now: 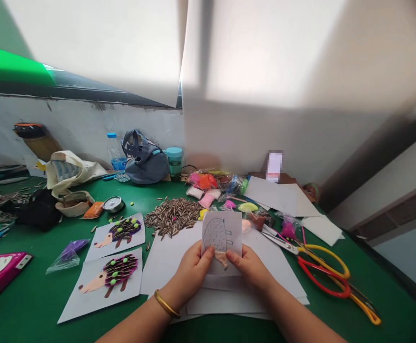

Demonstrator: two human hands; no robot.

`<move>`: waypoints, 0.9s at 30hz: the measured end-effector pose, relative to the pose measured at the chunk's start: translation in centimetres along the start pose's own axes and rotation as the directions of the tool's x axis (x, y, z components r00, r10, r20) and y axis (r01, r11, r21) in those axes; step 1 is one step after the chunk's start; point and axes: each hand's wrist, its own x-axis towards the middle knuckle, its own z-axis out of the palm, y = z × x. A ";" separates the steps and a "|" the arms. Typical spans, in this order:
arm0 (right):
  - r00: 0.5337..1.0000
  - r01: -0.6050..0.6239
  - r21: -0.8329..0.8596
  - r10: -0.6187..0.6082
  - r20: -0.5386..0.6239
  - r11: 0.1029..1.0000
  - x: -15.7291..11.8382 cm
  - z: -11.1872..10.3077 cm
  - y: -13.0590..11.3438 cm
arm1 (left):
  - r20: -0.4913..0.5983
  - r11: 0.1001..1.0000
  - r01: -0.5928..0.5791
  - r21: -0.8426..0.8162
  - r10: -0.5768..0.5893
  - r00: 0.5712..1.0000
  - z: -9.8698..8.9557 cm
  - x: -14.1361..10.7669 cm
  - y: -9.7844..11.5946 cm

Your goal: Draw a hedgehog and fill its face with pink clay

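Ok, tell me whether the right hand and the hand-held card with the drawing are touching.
Touching. The head view shows the thumb of the right hand laid on the front of the card, near its lower right edge.

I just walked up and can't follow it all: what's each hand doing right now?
Left hand: closed on the left edge of the card with the drawing.
Right hand: closed on the right edge of that same card.

A hedgehog-outline card [215, 231], clay snouted, stands held sideways.
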 end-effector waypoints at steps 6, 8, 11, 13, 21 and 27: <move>0.994 -0.087 0.024 0.089 -0.062 0.996 -0.1 0.5 -0.2 | 0.025 0.993 -0.022 0.117 0.020 0.999 0.2 -0.6 -0.2; 0.996 -0.070 0.023 0.071 -0.052 0.997 -0.1 0.4 -0.1 | 0.024 0.987 -0.039 0.155 0.036 0.999 0.1 -0.6 -0.4; 0.999 -0.042 0.020 0.042 -0.006 0.999 0.0 0.0 0.3 | 0.007 0.989 -0.045 0.143 0.045 0.999 0.0 -0.4 -0.6; 1.000 -0.013 0.038 0.013 0.000 0.999 0.1 -0.3 0.5 | -0.015 0.994 -0.039 0.099 0.040 0.999 -0.1 -0.3 -0.7; 0.999 -0.040 -0.039 0.039 -0.025 0.998 0.0 0.2 0.5 | -0.049 0.995 0.086 -0.056 -0.088 0.995 0.2 -0.1 -0.3; 1.000 -0.006 -0.066 0.007 0.020 0.998 -0.1 0.2 0.4 | -0.055 0.959 0.148 -0.243 -0.166 0.985 0.4 0.1 0.3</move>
